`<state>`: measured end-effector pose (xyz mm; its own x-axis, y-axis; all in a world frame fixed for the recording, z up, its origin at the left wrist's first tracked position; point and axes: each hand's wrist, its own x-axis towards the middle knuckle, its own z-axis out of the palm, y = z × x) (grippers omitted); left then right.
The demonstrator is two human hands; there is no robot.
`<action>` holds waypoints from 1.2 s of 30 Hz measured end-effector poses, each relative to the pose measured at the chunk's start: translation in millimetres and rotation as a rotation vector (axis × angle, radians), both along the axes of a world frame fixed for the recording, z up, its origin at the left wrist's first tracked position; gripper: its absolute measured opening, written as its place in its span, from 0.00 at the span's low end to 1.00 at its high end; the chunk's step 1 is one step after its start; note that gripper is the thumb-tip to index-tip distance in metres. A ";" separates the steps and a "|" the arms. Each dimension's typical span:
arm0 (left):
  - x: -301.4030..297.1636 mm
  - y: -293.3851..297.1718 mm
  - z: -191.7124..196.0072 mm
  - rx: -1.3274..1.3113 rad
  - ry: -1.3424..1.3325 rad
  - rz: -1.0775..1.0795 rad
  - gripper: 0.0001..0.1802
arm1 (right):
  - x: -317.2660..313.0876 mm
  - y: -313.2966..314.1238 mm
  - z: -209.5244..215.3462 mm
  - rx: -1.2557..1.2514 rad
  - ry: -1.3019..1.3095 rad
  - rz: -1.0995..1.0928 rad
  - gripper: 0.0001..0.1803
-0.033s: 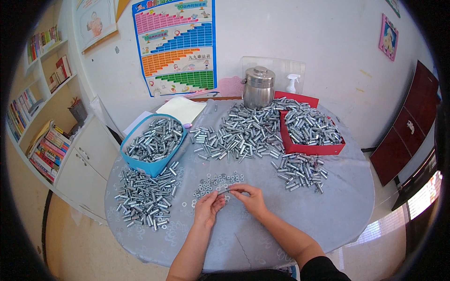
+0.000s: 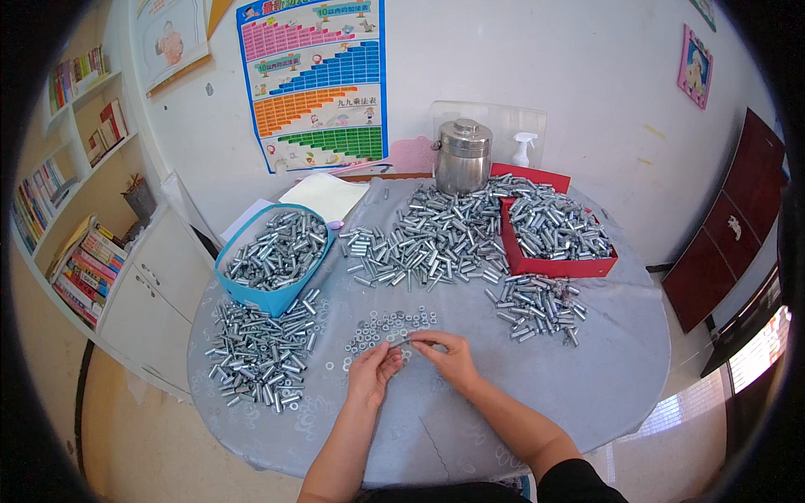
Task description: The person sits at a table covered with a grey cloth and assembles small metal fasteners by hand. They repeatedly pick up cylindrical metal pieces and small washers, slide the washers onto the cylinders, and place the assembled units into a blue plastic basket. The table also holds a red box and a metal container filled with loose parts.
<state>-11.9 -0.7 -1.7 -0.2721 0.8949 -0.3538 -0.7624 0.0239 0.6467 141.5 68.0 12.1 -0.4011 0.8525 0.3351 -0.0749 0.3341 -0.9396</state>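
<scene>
Between my two hands, over the near middle of the table, is a slim grey metal bolt. My left hand pinches its left end, with the other fingers curled in. At its right end, the fingertips of my right hand are closed on it, partly covering it. Just beyond my fingers lies a loose spread of small washers and nuts. To the left is a heap of shiny metal sleeves and bolts. A larger heap of bolts lies farther back.
A blue basket full of metal pieces stands at the left. At the right, a red box holds more, with a small pile of sleeves in front. Behind are a steel pot, a white spray bottle and paper sheets.
</scene>
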 end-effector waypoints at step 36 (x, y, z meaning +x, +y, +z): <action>-5.6 2.9 -8.5 0.096 -0.260 -0.021 0.09 | 11.7 23.9 8.1 0.419 -0.300 -0.199 0.10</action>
<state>-17.5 2.2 -10.3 -0.1641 0.9323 -0.3224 -0.9031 -0.0105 0.4293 153.1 91.9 20.2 -0.3760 0.7397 0.5582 0.2786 0.6647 -0.6932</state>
